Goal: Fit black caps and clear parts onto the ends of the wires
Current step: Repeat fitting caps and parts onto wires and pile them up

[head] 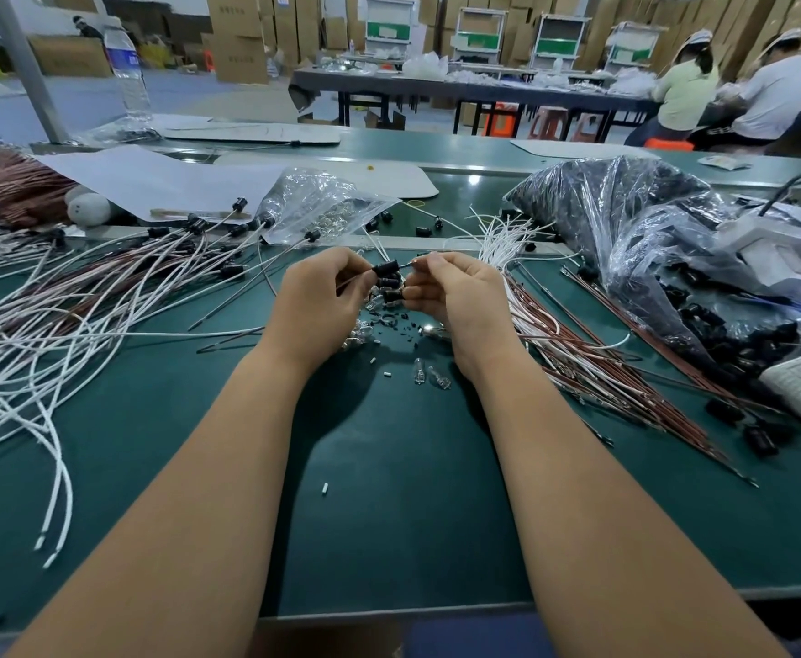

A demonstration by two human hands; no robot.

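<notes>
My left hand [320, 296] pinches a black cap [386, 267] just above the green table [389, 491]. My right hand [455, 292] pinches a thin wire end pointed at that cap, and two more black caps [391, 289] sit against its lower fingers. Small clear parts [429, 375] and black bits lie loose on the table under and behind my hands. Capped white and brown wires [104, 296] spread over the left side. Uncapped white and brown wires [569, 344] fan out to the right.
A clear bag of clear parts [322, 201] lies behind my hands. A large bag of black caps [650, 239] fills the right side, beside a white device [778, 249]. A water bottle [126, 73] stands at the back left. Two people sit at a far table.
</notes>
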